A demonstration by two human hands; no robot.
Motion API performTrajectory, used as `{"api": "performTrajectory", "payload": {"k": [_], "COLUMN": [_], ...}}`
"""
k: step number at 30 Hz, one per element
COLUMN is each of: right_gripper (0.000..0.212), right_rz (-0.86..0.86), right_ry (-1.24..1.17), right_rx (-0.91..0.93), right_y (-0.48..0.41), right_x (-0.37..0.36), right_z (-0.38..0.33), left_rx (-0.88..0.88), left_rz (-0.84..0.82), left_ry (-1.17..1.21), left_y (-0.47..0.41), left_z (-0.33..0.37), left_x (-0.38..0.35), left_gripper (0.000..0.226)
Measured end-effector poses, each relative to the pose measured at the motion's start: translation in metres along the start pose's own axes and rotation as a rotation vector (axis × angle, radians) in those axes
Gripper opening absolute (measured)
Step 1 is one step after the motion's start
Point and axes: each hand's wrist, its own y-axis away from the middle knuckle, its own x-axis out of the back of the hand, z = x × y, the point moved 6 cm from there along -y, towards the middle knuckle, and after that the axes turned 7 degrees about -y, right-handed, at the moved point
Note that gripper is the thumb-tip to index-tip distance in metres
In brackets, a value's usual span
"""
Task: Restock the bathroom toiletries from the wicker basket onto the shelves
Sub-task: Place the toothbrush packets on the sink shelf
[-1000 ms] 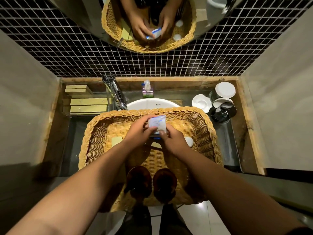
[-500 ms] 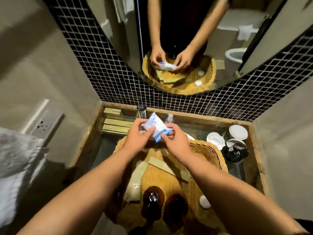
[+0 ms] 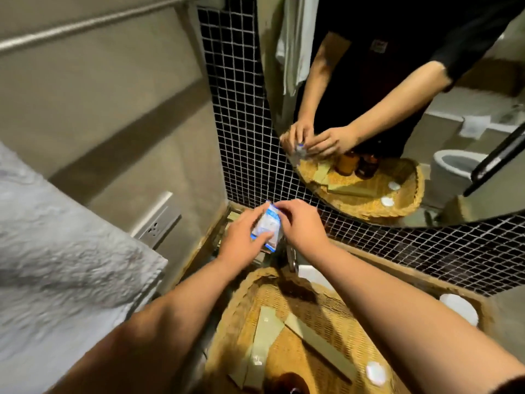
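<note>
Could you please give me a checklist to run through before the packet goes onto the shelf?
1. Grip: left hand and right hand both pinch the blue-white packet: ok.
2. Packet lifted clear of the wicker basket: ok.
3. Free spot on the shelf: cannot tell, hands hide it.
4. Tap beneath right wrist clear of path: cannot tell.
5. Flat boxes left in basket to restock: ok.

Both bare forearms reach forward, hands close together. The left hand (image 3: 243,241) grips a packet (image 3: 265,227) from the side; the right hand (image 3: 302,227) pinches its top edge.
</note>
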Motion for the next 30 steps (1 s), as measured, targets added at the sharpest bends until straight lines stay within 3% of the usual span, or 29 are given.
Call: {"api": "performTrajectory", "payload": {"k": [4, 14, 20, 26, 30], "right_gripper": [0.033, 0.047, 0.058, 0.072, 0.102], "right_rz": [-0.019, -0.05, -0.193, -0.249, -0.479], "right_ry": [-0.011, -0.036, 0.083, 0.103, 0.204], "right_rx": [0.039, -0.142, -0.246, -0.31, -0.301], "right_y": [-0.026, -0.054, -0.078, -0.084, -0.069], "right_x": [-0.019, -0.068, -0.092, -0.12, -0.151], "right_z": [-0.006, 0.027, 0.058, 0.082, 0.093], "left_rx": [0.048, 0.185, 0.189, 0.353, 0.42], "left_rz": [-0.001, -0.087, -0.074, -0.152, -0.281], "left_ry": [-0.046, -0.021, -0.213, -0.15, -0.193], "left_y": [-0.022, -0.064, -0.082, -0.1, -0.107], "left_z": [-0.026, -0.086, -0.112, -0.134, -0.151], "left_x": [0.013, -0.007, -0.028, -0.053, -0.076], "left_gripper": [0.072, 0.065, 0.051, 0.049, 0.042]}}
